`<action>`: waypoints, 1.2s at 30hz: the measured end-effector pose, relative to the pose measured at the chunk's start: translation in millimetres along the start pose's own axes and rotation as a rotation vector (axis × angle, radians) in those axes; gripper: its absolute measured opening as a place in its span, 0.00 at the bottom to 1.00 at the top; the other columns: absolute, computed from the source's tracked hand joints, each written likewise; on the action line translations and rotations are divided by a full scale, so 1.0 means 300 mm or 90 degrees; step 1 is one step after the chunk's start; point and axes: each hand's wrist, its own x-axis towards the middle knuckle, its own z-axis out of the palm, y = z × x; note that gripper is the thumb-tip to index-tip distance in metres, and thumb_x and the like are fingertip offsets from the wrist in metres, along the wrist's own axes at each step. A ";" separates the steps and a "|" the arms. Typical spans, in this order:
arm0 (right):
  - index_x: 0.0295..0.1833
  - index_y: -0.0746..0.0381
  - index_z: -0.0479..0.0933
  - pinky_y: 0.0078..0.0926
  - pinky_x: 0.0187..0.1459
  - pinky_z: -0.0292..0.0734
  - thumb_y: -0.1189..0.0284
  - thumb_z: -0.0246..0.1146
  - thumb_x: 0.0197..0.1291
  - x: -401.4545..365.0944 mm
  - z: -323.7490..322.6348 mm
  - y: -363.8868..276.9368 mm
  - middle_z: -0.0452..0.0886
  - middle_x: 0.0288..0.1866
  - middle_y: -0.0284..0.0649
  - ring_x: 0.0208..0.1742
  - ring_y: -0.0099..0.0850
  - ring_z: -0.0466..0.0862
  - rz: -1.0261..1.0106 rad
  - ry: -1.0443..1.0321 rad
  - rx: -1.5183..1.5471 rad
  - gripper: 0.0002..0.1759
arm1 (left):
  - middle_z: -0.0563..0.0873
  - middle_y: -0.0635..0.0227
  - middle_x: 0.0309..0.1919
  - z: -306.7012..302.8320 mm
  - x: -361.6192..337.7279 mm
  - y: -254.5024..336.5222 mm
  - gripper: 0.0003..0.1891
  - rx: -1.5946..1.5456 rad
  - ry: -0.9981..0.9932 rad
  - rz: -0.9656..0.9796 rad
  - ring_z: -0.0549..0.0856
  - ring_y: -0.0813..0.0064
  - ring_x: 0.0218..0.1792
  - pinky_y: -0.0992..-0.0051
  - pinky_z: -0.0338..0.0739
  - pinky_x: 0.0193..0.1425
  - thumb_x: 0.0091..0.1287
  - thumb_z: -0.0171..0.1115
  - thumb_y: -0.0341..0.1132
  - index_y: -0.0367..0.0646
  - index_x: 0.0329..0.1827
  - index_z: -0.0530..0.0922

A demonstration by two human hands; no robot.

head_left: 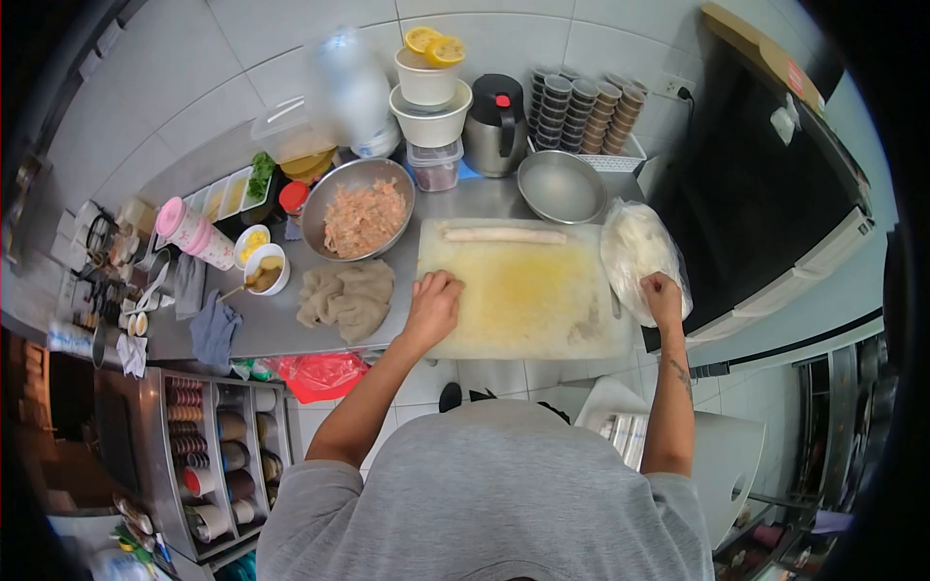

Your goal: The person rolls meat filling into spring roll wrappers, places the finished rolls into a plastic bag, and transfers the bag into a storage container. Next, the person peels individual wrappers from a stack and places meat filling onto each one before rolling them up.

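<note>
A worn, yellow-stained cutting board [523,324] lies in front of me on the steel counter. My left hand [434,308] rests on its left edge, palm down, fingers loosely bent and holding nothing. Near the board's far edge is a long pale roll [505,235]. At the right, a clear plastic bag [635,247] with whitish contents overlaps the board's edge. My right hand [664,298] is closed with fingertips pinched on the near part of this bag. Part of a knife [615,305] shows between board and bag.
Behind the left hand stand a crumpled beige cloth [347,298] and a steel bowl of pinkish minced filling [363,215]. An empty-looking metal bowl [562,186], a thermal jug [495,126] and stacked lidded cups [586,111] line the back. A dark fridge [765,184] borders the right.
</note>
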 end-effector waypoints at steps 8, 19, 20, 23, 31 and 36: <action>0.40 0.65 0.75 0.41 0.43 0.76 0.74 0.57 0.65 0.016 -0.121 -0.219 0.80 0.37 0.53 0.41 0.53 0.80 -0.184 0.296 -0.058 0.05 | 0.78 0.65 0.44 -0.006 -0.004 0.003 0.14 -0.001 -0.007 0.003 0.75 0.62 0.50 0.62 0.65 0.51 0.57 0.59 0.24 0.43 0.47 0.80; 0.37 0.68 0.79 0.31 0.37 0.74 0.72 0.66 0.59 0.097 -0.332 -0.402 0.79 0.30 0.47 0.31 0.34 0.80 -0.156 0.037 -0.001 0.09 | 0.77 0.66 0.44 -0.004 -0.008 0.003 0.13 0.009 -0.006 0.003 0.74 0.62 0.50 0.62 0.65 0.52 0.58 0.62 0.27 0.46 0.47 0.80; 0.37 0.68 0.79 0.31 0.36 0.74 0.72 0.66 0.58 0.104 -0.351 -0.415 0.79 0.30 0.46 0.30 0.34 0.79 -0.196 0.044 -0.026 0.08 | 0.77 0.66 0.44 -0.004 -0.007 0.004 0.13 0.009 -0.005 0.010 0.74 0.62 0.50 0.61 0.65 0.51 0.58 0.61 0.27 0.45 0.47 0.79; 0.36 0.67 0.79 0.33 0.35 0.73 0.71 0.67 0.57 0.151 -0.381 -0.422 0.77 0.27 0.44 0.29 0.36 0.78 -0.263 0.088 -0.078 0.09 | 0.76 0.65 0.43 -0.003 -0.005 0.002 0.13 0.011 -0.004 0.020 0.74 0.62 0.48 0.61 0.64 0.50 0.58 0.61 0.27 0.45 0.47 0.79; 0.33 0.64 0.75 0.19 0.31 0.64 0.65 0.61 0.66 0.167 -0.519 -0.504 0.70 0.23 0.26 0.28 0.16 0.67 -0.147 0.068 0.165 0.14 | 0.77 0.67 0.44 -0.011 0.001 0.016 0.12 0.024 -0.021 -0.009 0.74 0.63 0.49 0.61 0.64 0.51 0.59 0.61 0.28 0.46 0.47 0.80; 0.36 0.62 0.77 0.13 0.37 0.66 0.68 0.60 0.67 0.088 -0.438 -0.629 0.71 0.28 0.22 0.33 0.12 0.69 -0.239 -0.051 0.327 0.09 | 0.78 0.64 0.49 -0.029 0.052 0.096 0.14 -0.206 -0.047 -0.035 0.77 0.66 0.51 0.68 0.69 0.53 0.66 0.61 0.35 0.45 0.53 0.79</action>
